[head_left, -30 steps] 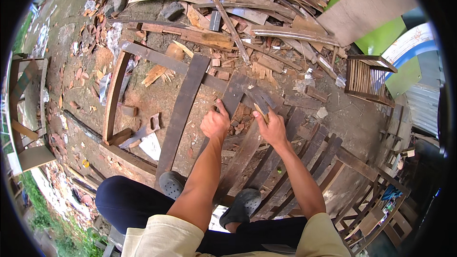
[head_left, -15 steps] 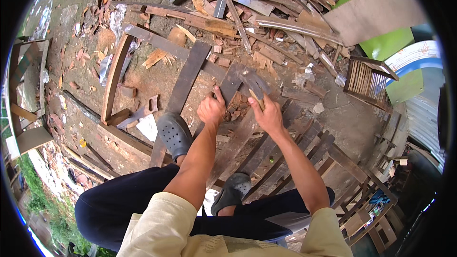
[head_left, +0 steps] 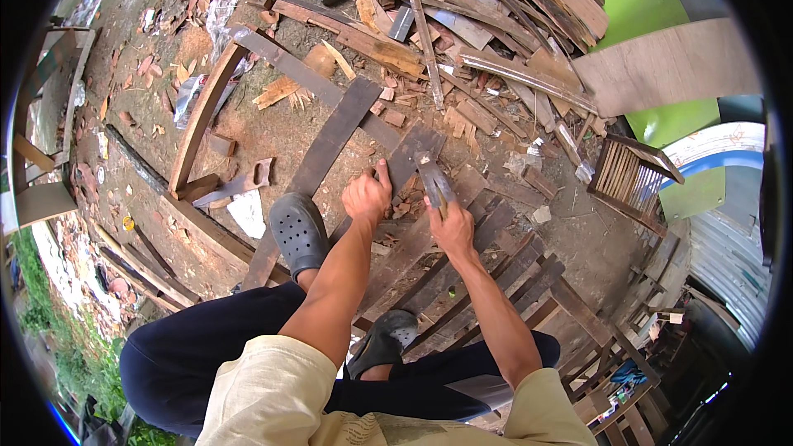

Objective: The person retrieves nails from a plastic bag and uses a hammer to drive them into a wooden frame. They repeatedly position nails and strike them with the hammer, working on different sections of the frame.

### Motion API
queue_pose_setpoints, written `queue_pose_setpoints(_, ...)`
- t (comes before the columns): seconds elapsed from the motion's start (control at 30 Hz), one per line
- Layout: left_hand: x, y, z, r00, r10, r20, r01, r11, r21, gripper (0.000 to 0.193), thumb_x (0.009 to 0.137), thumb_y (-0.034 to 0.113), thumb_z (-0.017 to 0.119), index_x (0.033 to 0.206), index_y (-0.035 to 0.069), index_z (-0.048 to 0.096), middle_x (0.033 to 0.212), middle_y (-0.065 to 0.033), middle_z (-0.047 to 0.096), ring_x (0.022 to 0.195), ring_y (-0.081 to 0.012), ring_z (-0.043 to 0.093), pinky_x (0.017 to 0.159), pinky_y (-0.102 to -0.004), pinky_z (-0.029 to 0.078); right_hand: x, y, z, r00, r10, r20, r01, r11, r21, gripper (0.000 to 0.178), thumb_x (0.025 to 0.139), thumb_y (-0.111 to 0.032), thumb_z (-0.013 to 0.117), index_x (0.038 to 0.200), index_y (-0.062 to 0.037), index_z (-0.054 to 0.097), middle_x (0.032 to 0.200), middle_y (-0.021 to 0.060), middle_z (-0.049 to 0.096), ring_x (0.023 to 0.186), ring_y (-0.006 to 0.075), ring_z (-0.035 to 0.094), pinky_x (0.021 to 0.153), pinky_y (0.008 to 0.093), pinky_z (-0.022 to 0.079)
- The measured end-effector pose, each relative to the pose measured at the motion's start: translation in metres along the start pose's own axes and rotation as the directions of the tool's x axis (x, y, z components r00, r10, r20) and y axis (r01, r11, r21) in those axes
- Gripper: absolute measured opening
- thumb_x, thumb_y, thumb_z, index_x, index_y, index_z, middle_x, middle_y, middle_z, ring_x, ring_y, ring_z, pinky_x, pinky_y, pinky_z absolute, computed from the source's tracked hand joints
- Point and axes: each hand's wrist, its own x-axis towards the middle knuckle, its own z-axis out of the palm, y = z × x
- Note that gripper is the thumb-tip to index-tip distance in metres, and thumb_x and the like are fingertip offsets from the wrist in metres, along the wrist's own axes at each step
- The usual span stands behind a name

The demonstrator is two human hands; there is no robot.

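Observation:
My right hand [head_left: 452, 230] is closed round a hammer [head_left: 435, 183], whose metal head lies at the end of a dark wooden plank [head_left: 410, 151]. My left hand [head_left: 368, 196] is curled over that plank's near part, thumb pointing forward along it. The plank meets a long crosspiece [head_left: 376, 125] of a wooden frame on the ground; another dark board [head_left: 343, 134] crosses the same piece farther left. Whether a nail stands under the hammer head is too small to tell. My left clog [head_left: 297, 231] rests beside the frame's near boards.
A handsaw [head_left: 239, 182] lies inside the frame at left. Scrap wood [head_left: 496, 0] is heaped at the far side. Slatted boards [head_left: 471, 268] spread under my right arm. A slatted crate [head_left: 632, 177] stands at right, near a leaning panel [head_left: 673, 70]. Wood chips litter the ground.
The hammer has swung left and towards me, its head now at the plank's end. My right hand has come lower and closer to my left, which stays on the plank.

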Motion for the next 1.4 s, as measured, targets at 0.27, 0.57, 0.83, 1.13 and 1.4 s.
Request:
queue_pose_setpoints(0.27, 0.002, 0.000, 0.005, 1.000, -0.003, 0.028, 0.002, 1.000, 0.025, 0.066, 0.101, 0.060, 0.029, 0.115, 0.013, 0.073, 0.092, -0.0290, 0.071, 0.094, -0.0450, 0.069, 0.088, -0.0508, 0.052, -0.009, -0.001, -0.002, 0.974, -0.176, -0.146, 0.217, 0.911, 0.351, 0.034, 0.091, -0.032, 0.068, 0.100, 0.0005, 0.062, 0.077, 0.0182, 0.067, 0.072, 0.0409, 0.068, 0.064, 0.0424, 0.054)
queue_pose_setpoints(0.57, 0.001, -0.005, 0.005, 1.000, -0.019, 0.017, 0.019, 1.000, 0.001, 0.070, 0.100, 0.061, 0.032, 0.102, 0.006, 0.075, 0.090, -0.0290, 0.071, 0.092, -0.0439, 0.070, 0.089, -0.0500, 0.052, -0.007, -0.049, -0.029, 0.927, -0.269, -0.263, 0.333, 0.912, 0.240, 0.031, 0.098, -0.030, 0.061, 0.102, 0.0009, 0.064, 0.069, 0.0160, 0.069, 0.059, 0.0306, 0.069, 0.055, 0.0385, 0.052)
queue_pose_setpoints(0.83, 0.010, -0.005, 0.004, 1.000, 0.017, -0.006, -0.018, 1.000, -0.020, 0.072, 0.100, 0.062, 0.032, 0.104, 0.005, 0.075, 0.091, -0.0296, 0.071, 0.094, -0.0445, 0.070, 0.089, -0.0503, 0.052, 0.018, -0.046, -0.027, 0.993, -0.035, -0.112, 0.049, 0.991, 0.122, 0.034, 0.099, -0.033, 0.060, 0.096, 0.0004, 0.062, 0.080, 0.0201, 0.067, 0.069, 0.0423, 0.067, 0.057, 0.0443, 0.050)
queue_pose_setpoints(1.13, -0.002, -0.007, 0.009, 0.999, 0.018, 0.027, -0.017, 1.000, -0.009, 0.073, 0.100, 0.062, 0.031, 0.104, 0.005, 0.075, 0.091, -0.0299, 0.071, 0.094, -0.0449, 0.070, 0.090, -0.0512, 0.052, -0.002, -0.022, 0.000, 0.999, 0.035, -0.009, -0.034, 0.997, 0.069, 0.030, 0.096, -0.030, 0.063, 0.093, 0.0000, 0.062, 0.066, 0.0234, 0.065, 0.061, 0.0464, 0.066, 0.055, 0.0482, 0.053)
queue_pose_setpoints(1.4, 0.004, -0.002, 0.006, 1.000, -0.003, 0.030, 0.002, 1.000, 0.016, 0.071, 0.100, 0.062, 0.031, 0.105, 0.007, 0.075, 0.092, -0.0287, 0.071, 0.096, -0.0440, 0.069, 0.091, -0.0504, 0.052, -0.010, -0.013, 0.009, 0.984, -0.098, -0.150, 0.125, 0.975, 0.185, 0.037, 0.096, -0.036, 0.064, 0.098, 0.0013, 0.063, 0.066, 0.0241, 0.065, 0.061, 0.0476, 0.064, 0.054, 0.0483, 0.051)
